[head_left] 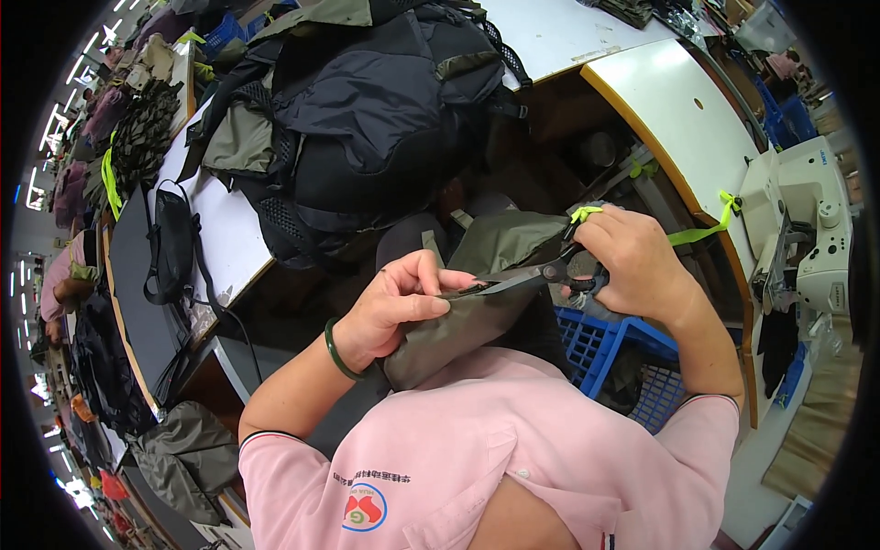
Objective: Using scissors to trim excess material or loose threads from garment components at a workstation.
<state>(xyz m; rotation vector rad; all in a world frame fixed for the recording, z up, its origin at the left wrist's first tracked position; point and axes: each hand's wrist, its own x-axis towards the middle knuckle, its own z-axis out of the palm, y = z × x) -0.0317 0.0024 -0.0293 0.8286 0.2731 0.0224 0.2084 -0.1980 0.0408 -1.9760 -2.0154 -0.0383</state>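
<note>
Two hands: both busy on one olive-green fabric piece (477, 302), held up just above the person's pink shirt (513, 458).
Fabric piece: dull olive, soft and creased, folded over on itself, with a darker edge running along its top fold; a bright yellow-green tag (583, 214) shows at its upper right corner.
Left hand (399, 307): pinched shut on the fabric piece's left end, thumb and fingertips pressing the top edge; a dark green bangle (334, 350) sits on the wrist.
Right hand (632, 261): closed around the handles of small scissors (532, 277), at the fabric piece's right end.
Scissors: dark blades lying along the fabric piece's top edge, tips pointing toward the left hand.
Behind the fabric piece: a heap of dark bags (367, 119) on a white table (225, 238).
Right of it: a white sewing machine (811, 229); below right, a blue crate (610, 353).
</note>
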